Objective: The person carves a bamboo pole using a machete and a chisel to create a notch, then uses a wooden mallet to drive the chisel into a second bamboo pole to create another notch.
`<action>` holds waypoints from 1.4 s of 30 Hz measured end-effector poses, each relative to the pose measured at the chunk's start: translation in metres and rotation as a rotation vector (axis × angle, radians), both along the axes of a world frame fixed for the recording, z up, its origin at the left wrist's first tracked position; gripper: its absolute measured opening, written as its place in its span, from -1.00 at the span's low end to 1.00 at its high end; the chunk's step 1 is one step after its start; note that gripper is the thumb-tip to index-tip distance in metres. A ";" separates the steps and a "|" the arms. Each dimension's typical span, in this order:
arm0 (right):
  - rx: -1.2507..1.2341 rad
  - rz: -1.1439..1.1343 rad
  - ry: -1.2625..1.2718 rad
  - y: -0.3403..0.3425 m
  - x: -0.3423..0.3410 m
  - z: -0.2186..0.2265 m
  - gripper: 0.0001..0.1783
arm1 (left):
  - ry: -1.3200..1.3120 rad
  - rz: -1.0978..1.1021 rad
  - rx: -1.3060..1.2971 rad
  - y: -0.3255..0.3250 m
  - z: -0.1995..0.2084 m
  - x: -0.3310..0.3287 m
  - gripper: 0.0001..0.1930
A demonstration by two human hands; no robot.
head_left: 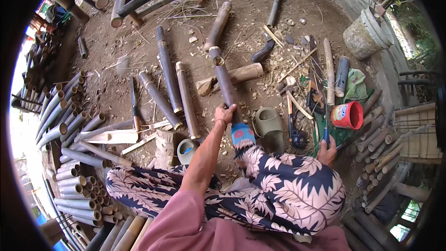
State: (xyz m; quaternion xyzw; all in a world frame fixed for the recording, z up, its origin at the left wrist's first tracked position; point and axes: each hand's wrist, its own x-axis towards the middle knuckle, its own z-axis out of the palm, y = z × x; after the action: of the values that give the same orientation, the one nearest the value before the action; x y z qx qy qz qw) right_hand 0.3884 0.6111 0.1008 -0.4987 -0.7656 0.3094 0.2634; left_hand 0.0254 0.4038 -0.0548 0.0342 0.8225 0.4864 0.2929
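My left hand (224,113) is wrapped round the near end of a dark bamboo pole (226,86), just beyond my foot. A cut opening shows in the pole's upper side farther along. The pole rests across a thicker, split bamboo piece (241,73) on the ground. Off to the right, my right hand (328,152) is closed on a blue-handled tool (326,135) with a thin shaft pointing away from me, perhaps a chisel or screwdriver. It is beside a red plastic tub (347,115) lying on its side.
A handsaw (314,97) and a tape measure (298,138) lie right of my foot, near an olive sandal (269,123). Left are loose bamboo poles (168,69), a long knife (134,104) and a wood block (165,148). Stacked bamboo (76,204) and a dirty white bucket (364,35) flank the work area.
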 end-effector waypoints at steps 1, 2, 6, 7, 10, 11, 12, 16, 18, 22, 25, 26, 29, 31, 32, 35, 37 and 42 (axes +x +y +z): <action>0.065 0.088 0.073 -0.001 -0.019 0.021 -0.65 | 0.009 0.019 0.017 0.000 0.002 -0.005 -0.45; 0.114 0.181 0.140 -0.007 -0.036 0.038 -0.63 | 0.012 0.044 0.019 -0.007 -0.001 -0.006 -0.46; -0.074 0.338 0.084 -0.004 -0.089 0.093 -0.60 | 0.089 -0.066 -0.187 0.017 0.059 0.016 -0.29; -0.143 0.389 0.103 -0.004 -0.109 0.090 -0.60 | 0.231 -0.105 -0.239 0.014 0.068 0.022 -0.23; -0.780 0.311 0.327 0.000 -0.161 0.078 -0.58 | 0.441 -0.298 -0.145 0.009 0.078 0.017 -0.04; -1.034 0.312 0.631 -0.003 -0.183 0.069 -0.54 | 0.488 -0.362 -0.081 0.006 0.087 0.006 0.02; -1.078 0.231 0.734 -0.013 -0.200 0.066 -0.48 | 0.645 -0.517 -0.140 0.005 0.095 -0.006 0.03; -0.984 0.514 0.668 -0.010 -0.240 0.066 -0.41 | 0.999 -0.944 -0.320 0.019 0.116 -0.077 0.09; -1.063 0.333 0.738 0.016 -0.247 0.055 -0.47 | 1.011 -0.957 -0.287 0.041 0.108 -0.112 0.08; -0.684 0.062 0.558 0.045 -0.258 0.031 -0.72 | 1.052 -0.919 -0.337 0.084 0.080 -0.162 0.07; -0.783 0.080 0.437 0.051 -0.253 0.041 -0.76 | 1.026 -0.938 -0.417 0.095 0.070 -0.187 0.07; -0.781 0.094 0.396 0.051 -0.252 0.037 -0.75 | 1.020 -0.954 -0.453 0.096 0.068 -0.192 0.07; -0.758 0.145 0.268 0.051 -0.245 0.028 -0.70 | 1.017 -0.964 -0.456 0.098 0.063 -0.196 0.08; -0.777 0.142 0.207 0.050 -0.249 0.025 -0.68 | 1.030 -0.963 -0.440 0.099 0.060 -0.196 0.08; -0.783 0.143 0.175 0.050 -0.250 0.024 -0.67 | 1.035 -0.959 -0.420 0.099 0.058 -0.197 0.07; -0.653 0.353 0.049 0.053 -0.259 0.014 -0.67 | 1.007 -0.984 -0.407 0.098 0.058 -0.196 0.10; -0.605 0.440 -0.132 0.056 -0.270 0.012 -0.69 | 0.967 -1.051 -0.416 0.092 0.064 -0.199 0.15; 0.240 1.154 -0.452 0.042 -0.317 0.014 -0.65 | 0.905 -1.409 -0.534 0.091 0.084 -0.208 0.38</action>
State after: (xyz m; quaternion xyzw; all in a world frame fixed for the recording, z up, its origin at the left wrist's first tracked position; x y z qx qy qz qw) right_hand 0.0711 0.6532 0.1147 -0.0255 -0.9775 0.2006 -0.0600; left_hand -0.1826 0.4952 0.0292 0.6538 0.7336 -0.0767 0.1690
